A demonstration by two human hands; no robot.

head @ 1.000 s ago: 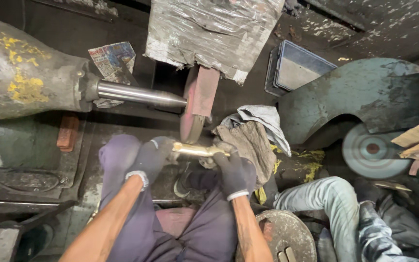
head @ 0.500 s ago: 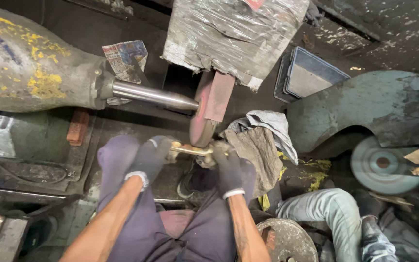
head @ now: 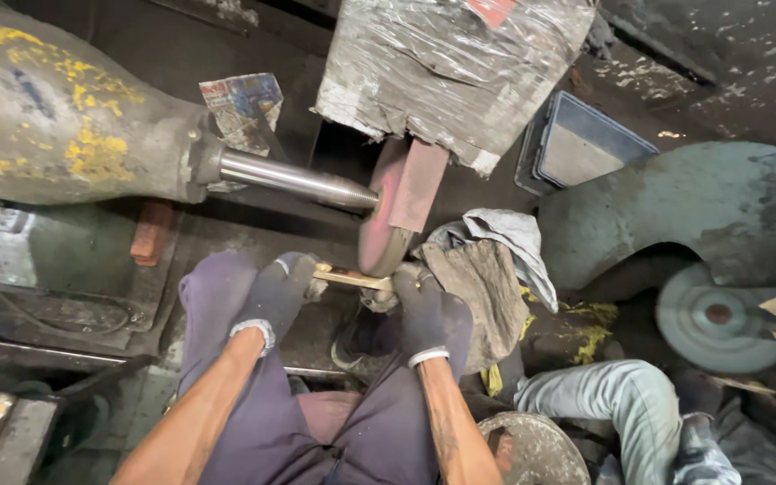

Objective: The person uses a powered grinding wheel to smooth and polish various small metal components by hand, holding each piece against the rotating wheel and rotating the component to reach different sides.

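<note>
The place is a dim, grimy workshop, everything coated in dark dust and grease. A big grey motor housing (head: 56,112) flecked with yellow paint fills the upper left, and a bright steel shaft (head: 294,180) runs out of it to the right, carrying a pinkish-red polishing wheel (head: 386,216) seen nearly edge-on. Above the wheel hangs a boxy hood (head: 451,67) wrapped in dirty plastic sheet. Behind it a blue-grey tray (head: 586,144) leans in the shadows, and a scrap of printed paper (head: 244,103) is tucked by the motor. On the right stands a heavy curved guard (head: 702,216) with a grey disc (head: 716,314) under it. A crumpled grey rag (head: 496,269) lies just right of the wheel.

The person sits low, knees up in dark purple trousers. The left hand (head: 276,292) and the right hand (head: 424,310), both in dark gloves with pale cuffs, are closed around the two ends of a slim brass-coloured piece (head: 352,277). It lies almost level, its long axis running left to right across the person's front, tilting down slightly to the right, pressed against the lower edge of the wheel. Another person's leg in light jeans (head: 621,404) shows at the lower right.
</note>
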